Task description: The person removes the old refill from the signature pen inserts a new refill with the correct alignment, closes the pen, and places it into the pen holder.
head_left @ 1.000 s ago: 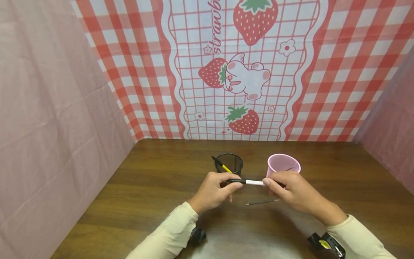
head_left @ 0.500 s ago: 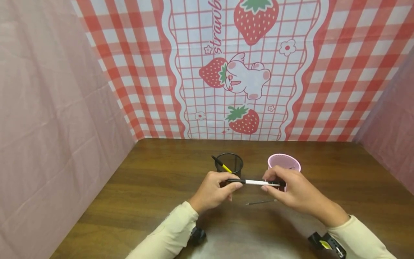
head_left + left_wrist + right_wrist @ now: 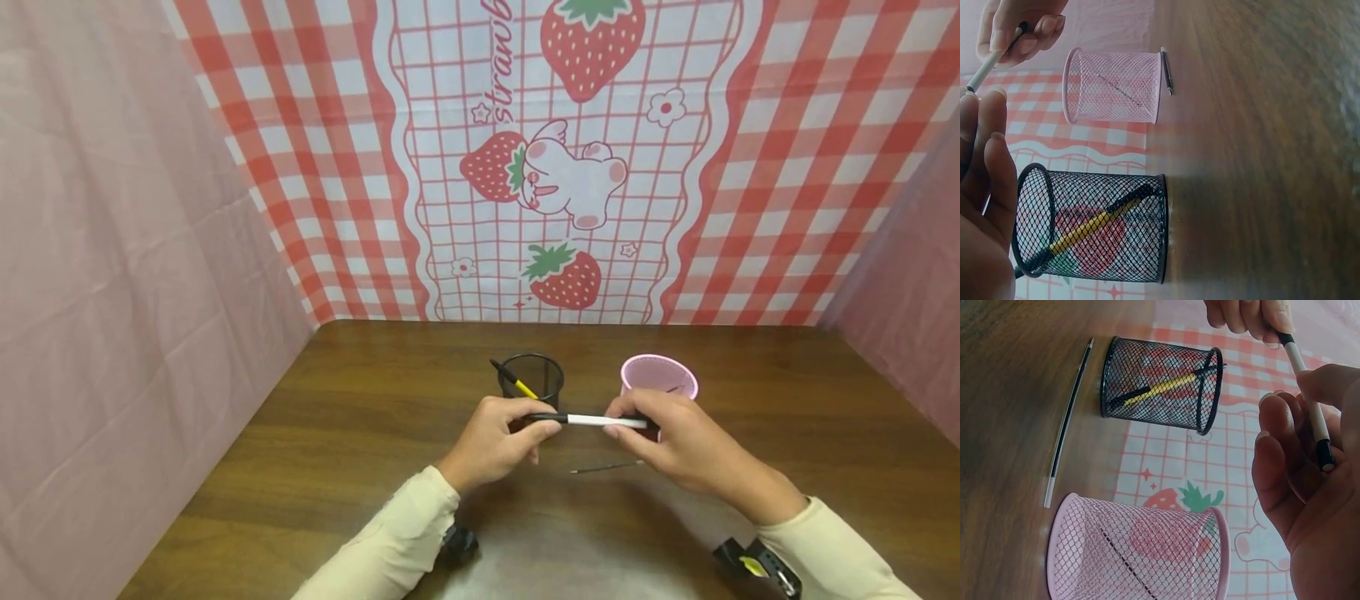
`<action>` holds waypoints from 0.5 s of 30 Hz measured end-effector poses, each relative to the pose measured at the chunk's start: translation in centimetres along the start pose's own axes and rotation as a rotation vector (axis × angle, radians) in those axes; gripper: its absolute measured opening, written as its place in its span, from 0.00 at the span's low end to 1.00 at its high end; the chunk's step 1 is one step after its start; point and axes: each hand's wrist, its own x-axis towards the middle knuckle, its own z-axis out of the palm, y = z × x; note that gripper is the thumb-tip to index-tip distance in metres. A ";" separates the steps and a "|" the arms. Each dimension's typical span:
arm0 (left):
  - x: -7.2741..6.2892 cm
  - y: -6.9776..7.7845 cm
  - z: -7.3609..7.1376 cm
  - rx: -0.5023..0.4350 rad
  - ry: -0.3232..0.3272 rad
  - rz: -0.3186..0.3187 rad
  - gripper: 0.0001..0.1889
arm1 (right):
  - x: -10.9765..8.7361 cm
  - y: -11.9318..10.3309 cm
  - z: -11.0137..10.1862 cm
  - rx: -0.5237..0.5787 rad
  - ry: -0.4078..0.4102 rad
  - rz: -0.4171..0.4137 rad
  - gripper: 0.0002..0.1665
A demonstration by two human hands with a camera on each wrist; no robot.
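A black and white pen (image 3: 588,420) is held level between both hands above the table. My left hand (image 3: 498,442) pinches its black end between thumb and fingers. Near the other end, my right hand (image 3: 678,437) holds the white barrel, thumb against it, as the right wrist view shows. Behind the left hand stands a black mesh pen cup (image 3: 1094,228) with a yellow and black pen (image 3: 1082,234) leaning inside. Behind the right hand, a pink mesh pen cup (image 3: 660,375) contains a thin dark refill (image 3: 1125,559). Another pen refill (image 3: 1069,422) lies on the table below the hands.
The brown wooden table (image 3: 375,400) extends around the cups. A red checked strawberry-print cloth (image 3: 585,283) hangs at its back, with pink curtains (image 3: 135,250) at the sides.
My right hand's thumb and fingers have spread and regripped the pen, leaving more white barrel visible. The pen seems to have turned, its clip out of sight now. The left hand stays put.
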 end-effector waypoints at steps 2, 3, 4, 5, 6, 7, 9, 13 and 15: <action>0.0 0.0 0.0 -0.001 0.000 0.004 0.04 | 0.0 0.0 0.0 0.002 -0.001 0.002 0.17; 0.0 0.0 0.0 0.000 -0.001 0.005 0.04 | 0.0 0.0 0.0 0.003 -0.005 0.007 0.16; 0.0 0.0 0.0 0.001 0.000 0.007 0.04 | 0.0 0.0 0.0 0.003 -0.012 0.014 0.13; 0.1 0.0 0.0 0.003 0.001 0.008 0.04 | 0.0 0.0 -0.1 0.004 -0.021 0.024 0.10; 0.1 0.0 0.0 0.003 0.001 0.007 0.04 | 0.0 0.0 -0.1 0.002 -0.030 0.034 0.08; 0.1 -0.5 0.0 0.004 -0.002 0.010 0.04 | 0.0 -0.1 -0.1 0.002 -0.034 0.039 0.08; 0.1 -1.5 0.1 0.005 -0.006 0.014 0.04 | 0.0 -0.2 -0.1 0.002 -0.039 0.049 0.10; -0.1 -3.4 0.2 0.011 -0.013 -0.001 0.05 | 0.0 -0.4 0.1 0.007 -0.047 0.062 0.17; -0.1 -3.2 0.3 0.015 -0.010 -0.009 0.05 | 0.0 -0.5 0.1 0.005 -0.059 0.076 0.18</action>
